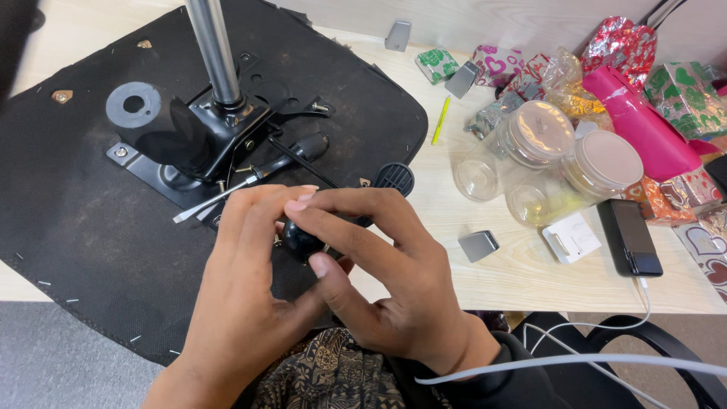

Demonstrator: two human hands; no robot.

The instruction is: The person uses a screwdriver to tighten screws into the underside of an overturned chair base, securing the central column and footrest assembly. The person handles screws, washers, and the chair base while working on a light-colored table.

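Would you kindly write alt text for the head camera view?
Two bare hands, left hand and right hand, pinch a small black knob over an upturned black chair seat with its metal bracket on a wooden table, beside clear jars and wrapped gifts.

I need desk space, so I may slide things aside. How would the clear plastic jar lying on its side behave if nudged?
The clear jar lies on its side, so it would probably roll. It looks empty and thin-walled, so likely light. The lidded jars beside it might stop it on that side.
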